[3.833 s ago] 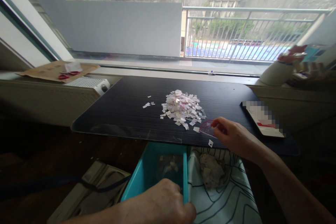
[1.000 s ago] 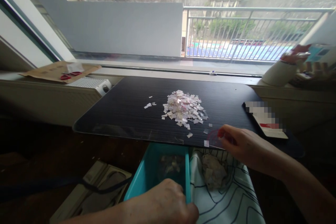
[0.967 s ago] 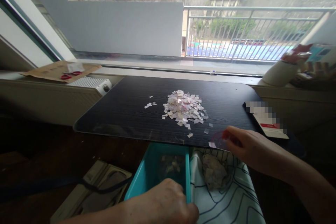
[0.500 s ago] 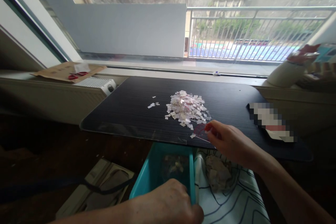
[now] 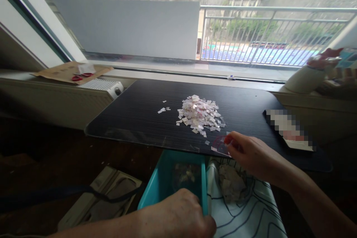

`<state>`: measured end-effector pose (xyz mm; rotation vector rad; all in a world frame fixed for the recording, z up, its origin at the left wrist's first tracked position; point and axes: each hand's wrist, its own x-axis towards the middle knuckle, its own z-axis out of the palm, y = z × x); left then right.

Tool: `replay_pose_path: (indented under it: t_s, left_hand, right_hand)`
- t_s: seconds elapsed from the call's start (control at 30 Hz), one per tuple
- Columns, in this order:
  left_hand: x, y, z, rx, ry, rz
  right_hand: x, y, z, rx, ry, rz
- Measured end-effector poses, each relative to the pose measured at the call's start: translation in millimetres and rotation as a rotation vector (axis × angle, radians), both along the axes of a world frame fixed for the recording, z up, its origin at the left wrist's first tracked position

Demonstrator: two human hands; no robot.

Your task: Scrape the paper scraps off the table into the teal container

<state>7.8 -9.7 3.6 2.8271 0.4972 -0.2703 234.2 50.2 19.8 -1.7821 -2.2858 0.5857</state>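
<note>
A heap of small white and pale pink paper scraps (image 5: pixel 198 113) lies on the black tabletop (image 5: pixel 134 108). At the table's front edge, right of the heap's near side, my right hand (image 5: pixel 245 148) pinches a clear, curved plastic piece with pink markings, which looks like a protractor (image 5: pixel 219 144). It rests low against the tabletop, a scrap by its left corner. My left hand (image 5: pixel 181 210) is closed at the near end of a turquoise bin (image 5: pixel 156 182) below the table edge; its fingertips are hidden. Pale scraps show inside the bin.
Beside the bin, a light patterned cloth (image 5: pixel 251 212) carries a bag of scraps (image 5: pixel 231 182). A blurred-out dark object (image 5: pixel 290 130) lies at the table's right. Red-handled scissors (image 5: pixel 80 77) rest on brown paper (image 5: pixel 55 72) at the left sill. A box (image 5: pixel 97 200) stands at lower left.
My right hand and the protractor have shifted slightly right, away from the heap. A loose scrap now lies apart left of the protractor. My left hand stays in place.
</note>
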Motion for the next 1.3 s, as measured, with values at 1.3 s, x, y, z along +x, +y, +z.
replay_pose_path:
  t_s: [1.3]
  left_hand:
    - [25.1, 0.9, 1.8, 0.008, 0.056, -0.138]
  right_hand:
    - [30.3, 3.7, -27.9, 0.315, -0.051, -0.169]
